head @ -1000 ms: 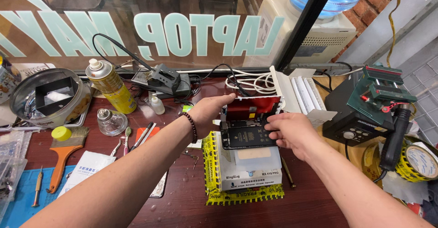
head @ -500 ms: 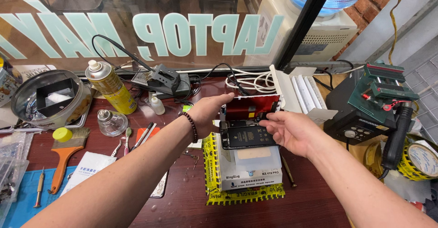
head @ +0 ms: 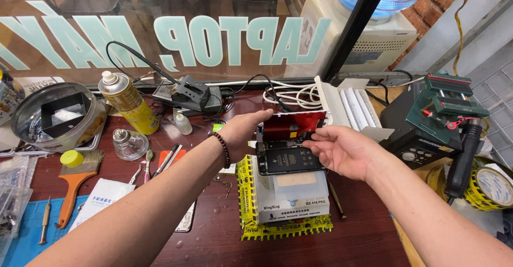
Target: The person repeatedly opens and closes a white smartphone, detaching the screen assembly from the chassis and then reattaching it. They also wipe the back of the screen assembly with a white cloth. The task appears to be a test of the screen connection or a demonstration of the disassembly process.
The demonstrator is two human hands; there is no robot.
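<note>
above the white box (head: 291,200), both hands, left (head: 247,131) and right (head: 342,149), hold an opened phone (head: 288,144).

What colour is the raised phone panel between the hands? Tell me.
Red, seen from its inner side: the raised panel in the head view.

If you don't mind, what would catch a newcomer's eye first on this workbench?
Mid-bench, the left hand and right hand hold an opened phone, its red screen panel tilted up, over a grey box wrapped in yellow tape. At left stand a yellow spray can and an orange-handled brush.
</note>
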